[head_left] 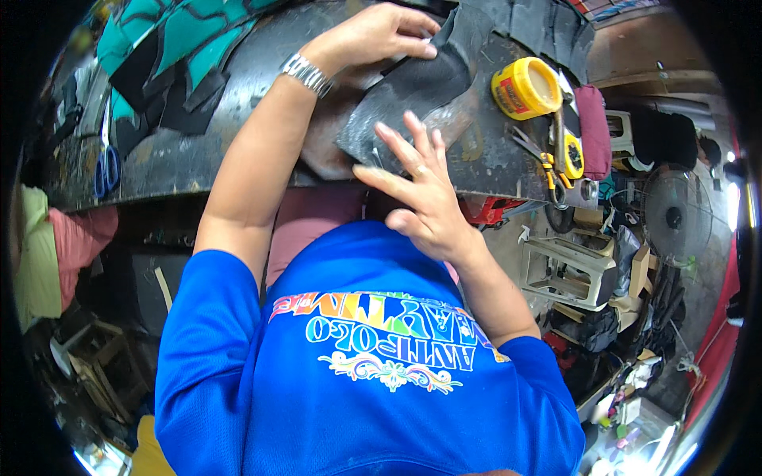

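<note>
Blk sheet (417,89) btwn hands (373,38) (435,202).

Black sheet (432,83); teal cutouts (190,38) with black edging; yellow tub (512,99); maroon pouch (592,131); blue-handled scissors (106,170); blue shirt (365,416), rainbow lettering (397,313).

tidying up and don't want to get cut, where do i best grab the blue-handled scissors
Probably by the blue handles, bringing the left hand in from the near table edge: the handles lie close to that edge, pointing toward the wearer, while the blades point away, beside the teal and black pieces.
</note>
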The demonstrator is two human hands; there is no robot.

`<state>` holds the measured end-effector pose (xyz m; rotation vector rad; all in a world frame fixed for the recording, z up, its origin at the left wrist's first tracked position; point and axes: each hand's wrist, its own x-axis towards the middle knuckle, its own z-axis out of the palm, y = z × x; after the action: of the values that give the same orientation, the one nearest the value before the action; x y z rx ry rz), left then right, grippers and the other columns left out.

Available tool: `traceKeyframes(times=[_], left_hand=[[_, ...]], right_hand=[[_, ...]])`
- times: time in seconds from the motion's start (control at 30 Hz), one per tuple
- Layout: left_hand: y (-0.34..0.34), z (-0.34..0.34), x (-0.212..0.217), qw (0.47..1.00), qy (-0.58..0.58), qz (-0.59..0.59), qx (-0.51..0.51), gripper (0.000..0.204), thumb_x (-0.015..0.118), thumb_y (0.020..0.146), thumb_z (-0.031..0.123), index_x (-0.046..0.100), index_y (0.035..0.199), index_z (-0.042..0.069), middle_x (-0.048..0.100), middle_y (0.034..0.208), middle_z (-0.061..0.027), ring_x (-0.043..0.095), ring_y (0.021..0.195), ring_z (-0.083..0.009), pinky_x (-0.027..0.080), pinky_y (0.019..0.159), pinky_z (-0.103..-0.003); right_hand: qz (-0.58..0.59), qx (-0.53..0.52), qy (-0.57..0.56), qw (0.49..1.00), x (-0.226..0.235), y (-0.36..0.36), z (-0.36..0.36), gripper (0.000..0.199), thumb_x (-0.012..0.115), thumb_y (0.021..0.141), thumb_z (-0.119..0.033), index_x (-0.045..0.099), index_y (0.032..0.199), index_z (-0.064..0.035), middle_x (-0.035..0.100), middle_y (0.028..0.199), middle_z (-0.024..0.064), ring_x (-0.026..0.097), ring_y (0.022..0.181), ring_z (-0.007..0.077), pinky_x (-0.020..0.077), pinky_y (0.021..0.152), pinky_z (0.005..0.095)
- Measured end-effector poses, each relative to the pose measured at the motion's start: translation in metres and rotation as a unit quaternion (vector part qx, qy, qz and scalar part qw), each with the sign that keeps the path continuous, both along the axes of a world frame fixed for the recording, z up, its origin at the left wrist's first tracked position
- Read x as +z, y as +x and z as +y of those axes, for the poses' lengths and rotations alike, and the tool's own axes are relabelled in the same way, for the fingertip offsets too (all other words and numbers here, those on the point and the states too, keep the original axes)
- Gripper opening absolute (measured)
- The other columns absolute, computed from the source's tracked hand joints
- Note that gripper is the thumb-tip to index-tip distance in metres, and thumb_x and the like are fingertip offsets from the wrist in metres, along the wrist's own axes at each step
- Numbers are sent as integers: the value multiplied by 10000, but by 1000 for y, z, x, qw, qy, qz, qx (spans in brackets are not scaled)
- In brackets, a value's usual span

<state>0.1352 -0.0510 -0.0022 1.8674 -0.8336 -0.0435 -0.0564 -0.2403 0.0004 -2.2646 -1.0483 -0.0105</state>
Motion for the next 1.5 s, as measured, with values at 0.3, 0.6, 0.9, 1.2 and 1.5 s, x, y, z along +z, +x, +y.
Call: traceKeyframes(times=[0.3,0.6,0.9,1.2,1.5], left_hand=[[-65,-5,22,997,-45,51,31,452,692,914,29,593,1355,56,682,1066,-63,617,1005,-110,515,894,-282],[0,-23,84,936,-319,124,81,500,657,960,72,520,1440,70,656,1141,-48,614,1038,-98,505,881,-218],[157,-176,86,941,-288,179,2,527,625,968,89,461,1468,63,650,1142,-52,619,913,-111,512,749,-279],[265,-315,27,926,-285,235,76,562,644,943,66,453,1471,39,646,1142,-84,618,957,-166,515,811,-326],[221,-274,13,993,-46,-69,87,525,682,897,241,573,1364,28,538,1414,-240,530,1309,-339,429,1087,-397]], right_hand=[[44,-233,374,896,-7,-12,-62,728,613,994,-316,257,1546,-4,515,1390,207,641,1037,236,466,990,381],[14,-273,483,832,-27,42,-99,805,613,965,-36,118,1598,-97,488,1345,209,612,887,148,531,859,300],[85,-310,563,761,-38,50,-114,761,566,995,-101,94,1592,-86,509,1272,220,597,761,131,539,708,270],[159,-316,572,740,-39,54,-115,800,577,1003,-141,47,1603,-153,604,1120,197,616,691,142,485,611,217],[180,-314,563,743,-35,55,-114,855,630,968,-113,63,1606,-146,591,1143,193,600,801,134,541,675,257]])
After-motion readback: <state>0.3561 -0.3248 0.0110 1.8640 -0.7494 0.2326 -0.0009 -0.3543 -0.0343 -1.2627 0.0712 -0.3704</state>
